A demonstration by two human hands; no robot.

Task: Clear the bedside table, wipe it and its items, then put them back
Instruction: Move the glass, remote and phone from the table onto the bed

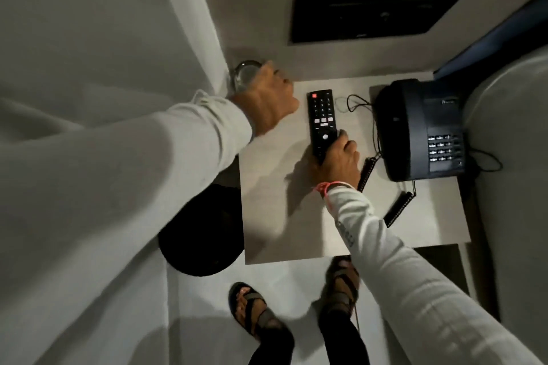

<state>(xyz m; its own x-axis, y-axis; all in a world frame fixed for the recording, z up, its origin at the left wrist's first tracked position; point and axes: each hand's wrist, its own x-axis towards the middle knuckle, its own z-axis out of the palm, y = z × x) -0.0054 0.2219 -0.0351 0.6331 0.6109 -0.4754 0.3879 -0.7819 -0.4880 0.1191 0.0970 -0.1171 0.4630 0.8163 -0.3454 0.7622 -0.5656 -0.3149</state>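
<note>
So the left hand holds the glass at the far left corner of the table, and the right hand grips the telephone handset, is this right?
Not quite. In the head view the right hand grips the remote control, not the handset; the telephone sits untouched. The left hand does hold the glass at the table's far left corner.

A: Which colours mark the items beside the fingers?

B: The remote (322,124), its near end gripped by the right hand (338,161), is black, with a red button at its far end, white keys and one pale round key just beyond the fingertips. The glass (244,74), under the fingers of the left hand (267,101), is clear with a grey sheen.

A: And the surroundings?

B: The bedside table (296,216) is pale beige-grey, plain. The telephone (418,130), to the right of the right hand's fingers, is black with white-marked keys and a black coiled cord (398,208). Both sleeves are off-white; a coral-pink band (325,187) circles the right wrist. The sandals (255,310) are dark-strapped.
</note>
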